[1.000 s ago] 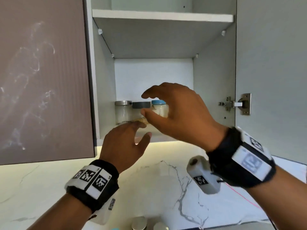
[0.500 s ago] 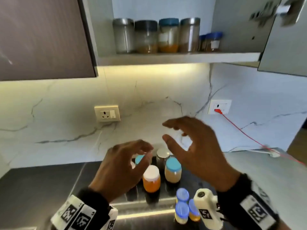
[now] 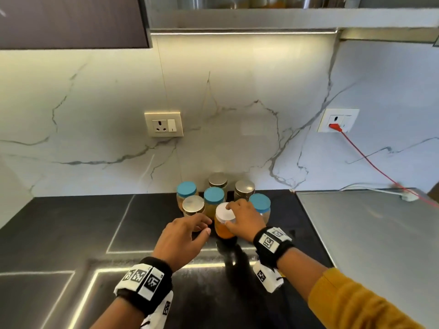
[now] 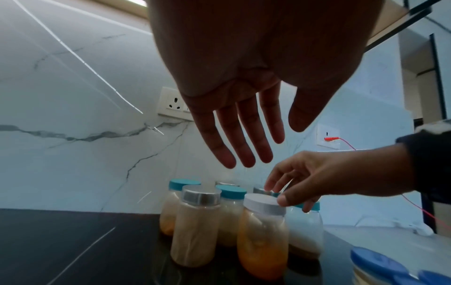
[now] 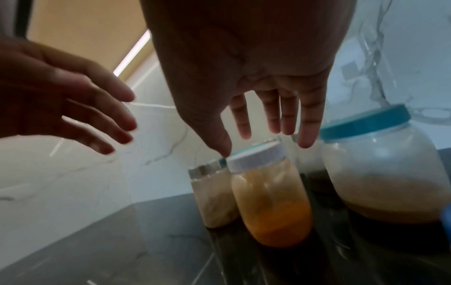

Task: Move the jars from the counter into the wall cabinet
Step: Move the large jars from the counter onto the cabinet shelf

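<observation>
Jar with white lid, standing at front of cluster near back edge of worktop, probably rigid, smooth, part full: right hand fingers spread over lid, not yet closed; left hand open beside; best gripped around lid.

The jars in the wall cabinet are cut off at the top edge. Near right, blue-lidded jars are cut off too. The right hand hides part of the white lid.
</observation>
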`<state>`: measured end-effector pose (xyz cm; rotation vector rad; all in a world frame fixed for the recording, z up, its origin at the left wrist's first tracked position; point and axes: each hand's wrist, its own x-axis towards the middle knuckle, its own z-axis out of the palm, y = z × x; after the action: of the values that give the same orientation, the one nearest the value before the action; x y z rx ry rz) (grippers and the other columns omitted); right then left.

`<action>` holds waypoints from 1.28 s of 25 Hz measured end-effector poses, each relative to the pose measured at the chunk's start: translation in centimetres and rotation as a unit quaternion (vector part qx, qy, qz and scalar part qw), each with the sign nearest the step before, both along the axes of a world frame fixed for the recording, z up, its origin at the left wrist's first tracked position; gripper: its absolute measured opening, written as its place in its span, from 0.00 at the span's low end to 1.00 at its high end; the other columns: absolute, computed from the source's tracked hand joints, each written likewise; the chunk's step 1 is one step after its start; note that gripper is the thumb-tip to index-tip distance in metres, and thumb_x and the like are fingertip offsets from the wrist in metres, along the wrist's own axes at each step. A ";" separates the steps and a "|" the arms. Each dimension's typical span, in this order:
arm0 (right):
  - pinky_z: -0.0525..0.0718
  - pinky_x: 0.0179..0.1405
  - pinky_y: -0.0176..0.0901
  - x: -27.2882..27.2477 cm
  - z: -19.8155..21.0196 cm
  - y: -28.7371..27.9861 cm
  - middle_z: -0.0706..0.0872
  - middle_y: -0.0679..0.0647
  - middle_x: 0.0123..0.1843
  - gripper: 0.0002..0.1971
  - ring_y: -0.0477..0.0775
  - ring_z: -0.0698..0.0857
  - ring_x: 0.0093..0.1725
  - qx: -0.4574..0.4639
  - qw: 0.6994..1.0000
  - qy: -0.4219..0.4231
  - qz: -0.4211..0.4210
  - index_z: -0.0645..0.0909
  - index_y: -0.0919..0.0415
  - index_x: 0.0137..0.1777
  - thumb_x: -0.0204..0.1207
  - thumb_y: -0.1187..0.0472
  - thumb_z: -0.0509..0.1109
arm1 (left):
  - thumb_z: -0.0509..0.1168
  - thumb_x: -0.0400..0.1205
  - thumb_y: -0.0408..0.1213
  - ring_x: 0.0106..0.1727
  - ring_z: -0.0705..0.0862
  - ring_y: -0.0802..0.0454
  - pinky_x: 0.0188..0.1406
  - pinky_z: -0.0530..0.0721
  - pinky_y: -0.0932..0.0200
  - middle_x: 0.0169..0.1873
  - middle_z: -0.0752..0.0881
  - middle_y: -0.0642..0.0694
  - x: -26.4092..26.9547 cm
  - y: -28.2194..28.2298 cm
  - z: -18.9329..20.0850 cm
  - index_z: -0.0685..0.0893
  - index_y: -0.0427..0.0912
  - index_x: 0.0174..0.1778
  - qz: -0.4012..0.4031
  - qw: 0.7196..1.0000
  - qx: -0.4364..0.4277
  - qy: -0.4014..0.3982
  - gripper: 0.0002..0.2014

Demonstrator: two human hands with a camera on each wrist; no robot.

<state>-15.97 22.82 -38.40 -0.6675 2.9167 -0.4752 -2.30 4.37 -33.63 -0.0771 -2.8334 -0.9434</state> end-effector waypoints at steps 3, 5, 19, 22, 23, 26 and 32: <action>0.83 0.69 0.57 -1.6 -1.7 -0.8 0.76 0.58 0.75 0.32 0.63 0.77 0.74 0.011 1.000 -0.018 -0.007 0.70 0.50 0.78 0.78 0.41 0.73 | 0.69 0.85 0.48 0.53 0.87 0.69 0.57 0.88 0.64 0.52 0.90 0.63 -0.1 -0.3 -0.7 0.85 0.60 0.62 0.015 1.000 0.003 0.001 0.10; 0.86 0.66 0.56 -2.2 -2.4 -1.2 0.79 0.58 0.72 0.32 0.63 0.81 0.71 -0.010 1.000 -0.026 -0.011 0.69 0.51 0.73 0.74 0.42 0.76 | 0.69 0.85 0.47 0.54 0.87 0.68 0.58 0.87 0.65 0.53 0.90 0.62 -0.1 -0.4 -1.0 0.85 0.59 0.63 0.021 1.000 0.007 -0.002 0.10; 0.88 0.45 0.31 5.8 6.1 1.2 0.89 0.46 0.63 0.31 0.47 0.88 0.57 -0.236 0.964 0.096 0.077 0.79 0.46 0.66 0.69 0.32 0.80 | 0.76 0.73 0.65 0.71 0.82 0.60 0.69 0.83 0.55 0.75 0.78 0.61 -0.2 0.8 -1.7 0.61 0.64 0.81 0.027 0.993 0.108 0.051 0.44; 0.93 0.49 0.40 7.0 7.7 1.7 0.89 0.45 0.64 0.32 0.48 0.89 0.57 -0.294 0.947 0.079 0.105 0.79 0.46 0.66 0.69 0.30 0.78 | 0.80 0.71 0.62 0.68 0.83 0.63 0.67 0.85 0.55 0.69 0.82 0.63 -0.2 1.9 -0.6 0.65 0.63 0.80 0.007 0.986 0.151 0.071 0.44; 0.93 0.50 0.40 7.2 8.1 1.8 0.88 0.45 0.64 0.31 0.48 0.88 0.57 -0.301 0.944 0.078 0.111 0.79 0.46 0.67 0.69 0.30 0.78 | 0.80 0.70 0.62 0.68 0.84 0.62 0.67 0.86 0.53 0.68 0.83 0.63 -0.1 2.0 -0.2 0.66 0.62 0.79 0.004 0.984 0.163 0.078 0.44; 0.93 0.56 0.42 6.8 8.8 2.8 0.88 0.46 0.67 0.28 0.47 0.88 0.60 -0.310 0.941 0.034 0.131 0.79 0.47 0.70 0.75 0.35 0.76 | 0.79 0.67 0.65 0.67 0.84 0.62 0.66 0.88 0.50 0.66 0.83 0.64 0.0 1.9 0.2 0.69 0.64 0.78 0.015 0.979 0.186 0.079 0.44; 0.85 0.58 0.44 0.1 6.0 6.6 0.88 0.48 0.64 0.23 0.47 0.86 0.60 -0.211 0.976 0.035 0.050 0.81 0.49 0.71 0.80 0.42 0.75 | 0.74 0.60 0.78 0.66 0.82 0.60 0.67 0.86 0.47 0.67 0.80 0.64 1.6 0.9 -1.2 0.64 0.70 0.75 0.067 0.982 0.170 0.053 0.48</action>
<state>-15.88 29.47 -32.40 -0.8891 2.8460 -1.0951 -0.74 5.31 -34.87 0.0991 -2.5048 -1.3303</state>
